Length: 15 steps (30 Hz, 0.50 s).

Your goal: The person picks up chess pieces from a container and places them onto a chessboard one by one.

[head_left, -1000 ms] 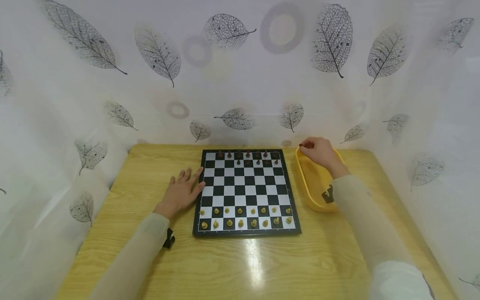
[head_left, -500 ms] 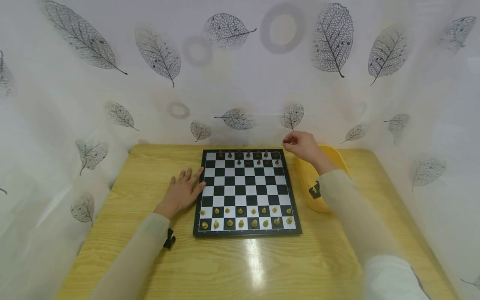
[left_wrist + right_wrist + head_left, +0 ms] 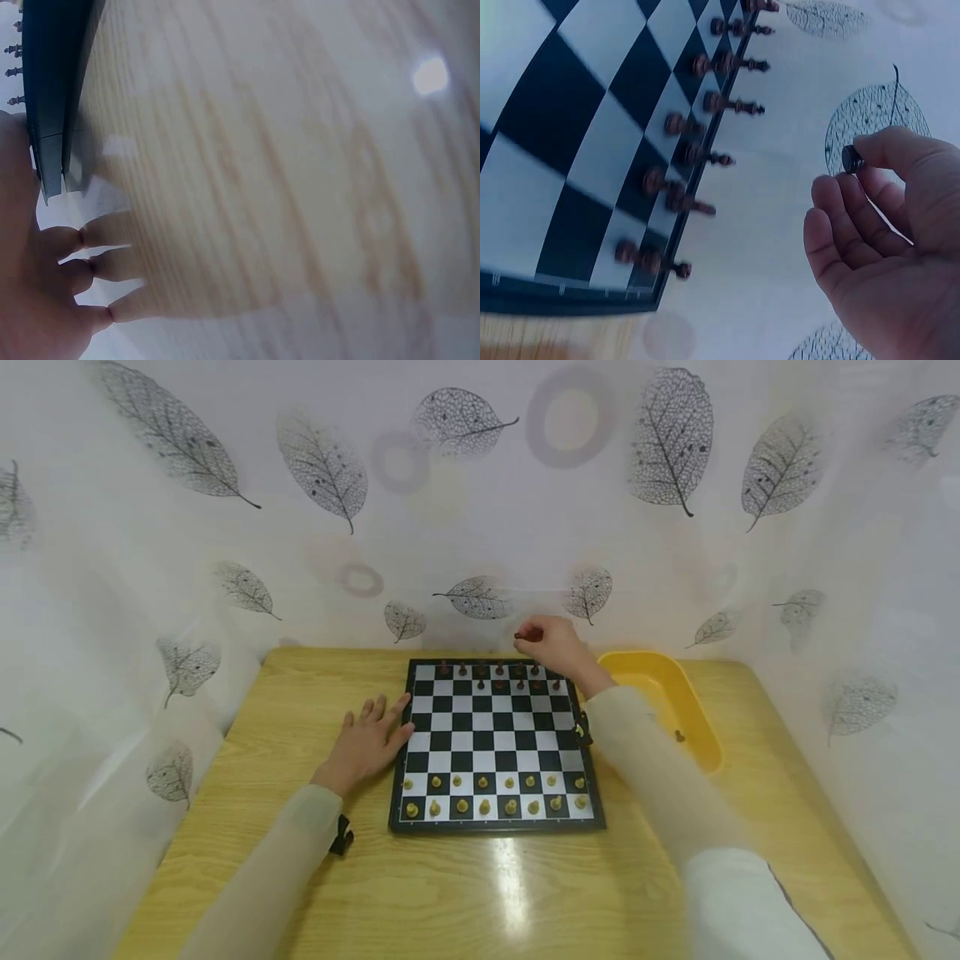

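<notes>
A black-and-white chessboard [image 3: 492, 722] lies on the wooden table. Spread fingers of my left hand [image 3: 363, 747] touch its left edge; in the left wrist view that hand [image 3: 37, 292] lies against the board's dark side [image 3: 56, 82]. My right hand [image 3: 558, 650] is over the far edge and pinches a dark chess piece [image 3: 850, 159] between thumb and fingers. Only the round base of that piece shows clearly. Dark reddish-brown chess pieces [image 3: 731, 105] stand along the far rows. Gold chess pieces [image 3: 483, 807] fill two rows at the near side.
To the board's right is a yellow tray [image 3: 705, 727], partly behind the right sleeve, with a small brown piece [image 3: 679, 736] in it. A leaf-patterned curtain [image 3: 480, 510] hangs behind the wooden table [image 3: 465, 893] and at both sides.
My right hand has moved left from over the tray to above the board's far edge, carrying the dark chess piece. The left hand has stayed at the board's left edge.
</notes>
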Each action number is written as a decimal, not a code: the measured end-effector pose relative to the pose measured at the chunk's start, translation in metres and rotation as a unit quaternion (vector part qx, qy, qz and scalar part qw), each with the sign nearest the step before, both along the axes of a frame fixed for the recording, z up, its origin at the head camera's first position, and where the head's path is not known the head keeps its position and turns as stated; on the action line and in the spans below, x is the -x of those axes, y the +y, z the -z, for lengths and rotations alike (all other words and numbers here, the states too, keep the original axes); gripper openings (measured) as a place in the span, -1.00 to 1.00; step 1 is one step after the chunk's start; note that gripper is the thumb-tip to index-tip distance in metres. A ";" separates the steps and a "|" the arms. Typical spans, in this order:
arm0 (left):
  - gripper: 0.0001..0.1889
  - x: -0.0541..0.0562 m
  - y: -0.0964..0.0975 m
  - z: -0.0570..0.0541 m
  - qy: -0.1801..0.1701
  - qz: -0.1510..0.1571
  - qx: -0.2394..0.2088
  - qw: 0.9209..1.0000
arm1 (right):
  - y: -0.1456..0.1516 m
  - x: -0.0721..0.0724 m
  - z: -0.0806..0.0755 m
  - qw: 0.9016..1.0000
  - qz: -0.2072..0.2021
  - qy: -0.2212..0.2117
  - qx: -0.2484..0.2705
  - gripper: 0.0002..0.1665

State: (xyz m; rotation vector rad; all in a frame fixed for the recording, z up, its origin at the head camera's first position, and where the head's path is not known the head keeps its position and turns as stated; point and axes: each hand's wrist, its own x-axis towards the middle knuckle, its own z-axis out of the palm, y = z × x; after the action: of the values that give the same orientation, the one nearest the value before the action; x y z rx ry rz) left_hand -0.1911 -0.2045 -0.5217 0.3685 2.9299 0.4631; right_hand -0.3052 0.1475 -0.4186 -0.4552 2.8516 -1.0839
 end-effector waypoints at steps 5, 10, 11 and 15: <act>-0.26 0.000 0.000 0.001 -0.004 -0.001 -0.002 1.000 | -0.024 0.006 0.005 1.000 -0.017 0.002 0.002 -0.69; -0.25 0.001 -0.001 0.000 -0.007 -0.003 0.002 1.000 | -0.046 0.010 0.007 0.999 -0.036 0.006 0.012 -0.63; -0.25 0.002 -0.001 0.000 -0.008 -0.003 0.001 1.000 | -0.050 0.011 0.008 0.999 -0.039 0.004 0.018 -0.61; -0.26 0.001 -0.001 -0.001 -0.011 -0.004 -0.001 1.000 | -0.066 0.013 0.012 0.999 -0.050 -0.001 0.020 -0.61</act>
State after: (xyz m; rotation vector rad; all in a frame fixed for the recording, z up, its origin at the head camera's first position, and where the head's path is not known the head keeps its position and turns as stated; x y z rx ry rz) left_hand -0.1926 -0.2057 -0.5204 0.3487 2.9108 0.4669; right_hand -0.3182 0.0814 -0.4306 -0.5933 2.7766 -1.1246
